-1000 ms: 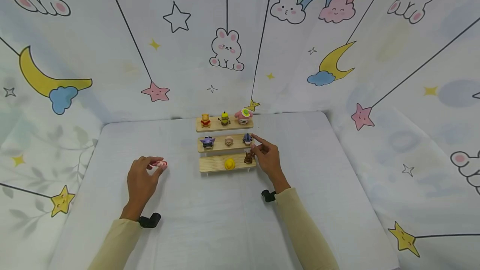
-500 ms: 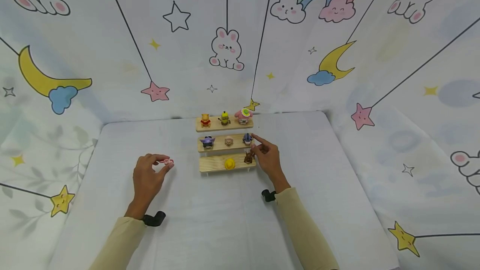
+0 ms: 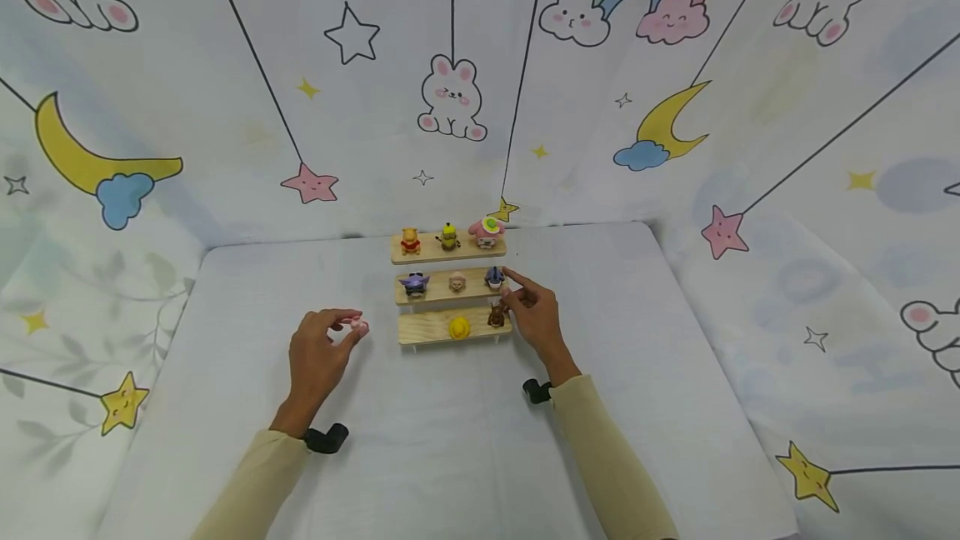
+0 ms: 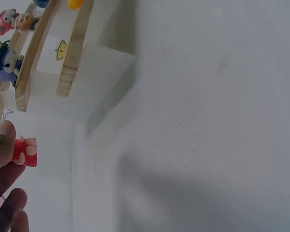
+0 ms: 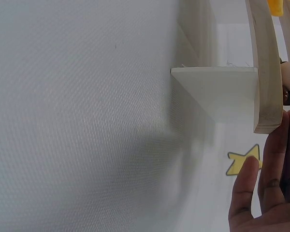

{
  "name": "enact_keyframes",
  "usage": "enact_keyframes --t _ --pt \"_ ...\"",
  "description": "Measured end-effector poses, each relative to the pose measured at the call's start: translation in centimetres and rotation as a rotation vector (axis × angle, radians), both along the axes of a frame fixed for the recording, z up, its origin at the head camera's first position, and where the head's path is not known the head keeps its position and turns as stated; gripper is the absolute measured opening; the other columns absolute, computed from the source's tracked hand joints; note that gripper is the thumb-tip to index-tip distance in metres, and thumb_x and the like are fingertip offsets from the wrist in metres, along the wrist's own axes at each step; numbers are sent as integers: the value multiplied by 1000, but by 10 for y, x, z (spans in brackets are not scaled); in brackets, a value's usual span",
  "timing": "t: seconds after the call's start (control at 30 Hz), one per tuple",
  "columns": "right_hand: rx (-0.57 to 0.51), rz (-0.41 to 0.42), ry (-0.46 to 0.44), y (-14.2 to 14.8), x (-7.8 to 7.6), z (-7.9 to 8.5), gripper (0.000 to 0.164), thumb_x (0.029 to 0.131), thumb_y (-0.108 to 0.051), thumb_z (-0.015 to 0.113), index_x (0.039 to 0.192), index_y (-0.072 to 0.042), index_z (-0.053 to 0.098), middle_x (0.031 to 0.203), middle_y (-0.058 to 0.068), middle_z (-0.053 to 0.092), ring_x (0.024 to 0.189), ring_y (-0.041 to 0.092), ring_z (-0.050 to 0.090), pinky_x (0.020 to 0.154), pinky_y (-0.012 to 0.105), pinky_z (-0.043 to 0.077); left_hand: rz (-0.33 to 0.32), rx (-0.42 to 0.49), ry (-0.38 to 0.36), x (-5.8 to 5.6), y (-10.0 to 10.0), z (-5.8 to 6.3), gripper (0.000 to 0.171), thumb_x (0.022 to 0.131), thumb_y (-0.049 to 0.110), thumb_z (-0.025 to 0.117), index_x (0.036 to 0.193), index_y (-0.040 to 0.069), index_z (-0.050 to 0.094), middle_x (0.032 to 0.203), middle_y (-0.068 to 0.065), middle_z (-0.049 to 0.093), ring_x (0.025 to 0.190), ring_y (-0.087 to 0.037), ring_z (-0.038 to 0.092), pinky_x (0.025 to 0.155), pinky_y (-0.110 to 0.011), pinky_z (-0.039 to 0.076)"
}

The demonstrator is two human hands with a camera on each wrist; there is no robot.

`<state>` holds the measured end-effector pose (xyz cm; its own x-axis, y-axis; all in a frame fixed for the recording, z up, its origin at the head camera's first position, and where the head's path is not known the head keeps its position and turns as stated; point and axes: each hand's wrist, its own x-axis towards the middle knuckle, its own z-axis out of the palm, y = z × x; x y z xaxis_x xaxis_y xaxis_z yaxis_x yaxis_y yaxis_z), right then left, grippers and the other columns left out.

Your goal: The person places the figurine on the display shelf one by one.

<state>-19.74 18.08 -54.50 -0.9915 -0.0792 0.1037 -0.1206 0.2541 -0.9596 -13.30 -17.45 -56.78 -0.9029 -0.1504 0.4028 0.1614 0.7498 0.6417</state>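
In the head view my left hand (image 3: pixel 318 363) pinches a small pink-and-red figurine (image 4: pixel 25 152) between thumb and fingertips, left of a three-tier wooden display stand (image 3: pixel 422 330). The left wrist view shows red with pale pink patches on the figurine. My right hand (image 3: pixel 538 322) is at the stand's right end, its fingers extended beside the lower two shelves and its fingertips right at the bottom shelf's end in the right wrist view. Nearest to it are a brown figurine (image 3: pixel 496 316) on the bottom shelf and a blue-grey figurine (image 3: pixel 493 277) on the middle one.
A yellow figurine (image 3: pixel 460 328) shares the bottom shelf. A purple figurine (image 3: pixel 415 284) and a beige figurine (image 3: pixel 457 282) stand on the middle shelf. The top shelf bears a bear in red (image 3: pixel 410 242), a yellow-green figurine (image 3: pixel 448 237) and a pink figurine (image 3: pixel 485 234). White cloth (image 3: pixel 442 440) covers the table.
My left hand has moved right toward the stand with the pink-and-red figurine pinched in it. The right hand has stayed at the stand's right end.
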Motion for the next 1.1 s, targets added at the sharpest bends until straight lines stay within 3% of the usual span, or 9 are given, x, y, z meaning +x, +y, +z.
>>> enact_keyframes --t 0.3,0.57,0.9,1.1 --pt "16 -21 -7 -1 2 2 41 97 -15 65 138 -13 61 88 20 72 77 40 68 66 39 55 -65 40 32 -7 28 2 32 76 23 87 106 20 76 95 4 74 82 -16 59 65 -28 41" --pt "5 2 -9 0 2 3 41 98 -15 64 138 -14 60 89 21 72 79 43 69 70 52 55 -103 76 90 -12 46 5 32 74 20 89 104 18 77 92 3 74 78 -16 57 63 -29 41" --pt "-19 3 -5 0 1 3 41 98 -13 64 138 -13 60 89 23 71 78 43 68 67 37 57 -122 93 61 -15 61 2 33 73 20 90 104 23 77 90 7 73 77 -14 55 62 -28 39" --pt "-6 3 -11 0 3 5 41 98 -14 64 138 -14 60 89 22 71 78 43 68 67 40 57 -136 89 47 -16 67 -1 30 74 22 90 101 22 76 90 5 73 75 -16 55 61 -28 39"
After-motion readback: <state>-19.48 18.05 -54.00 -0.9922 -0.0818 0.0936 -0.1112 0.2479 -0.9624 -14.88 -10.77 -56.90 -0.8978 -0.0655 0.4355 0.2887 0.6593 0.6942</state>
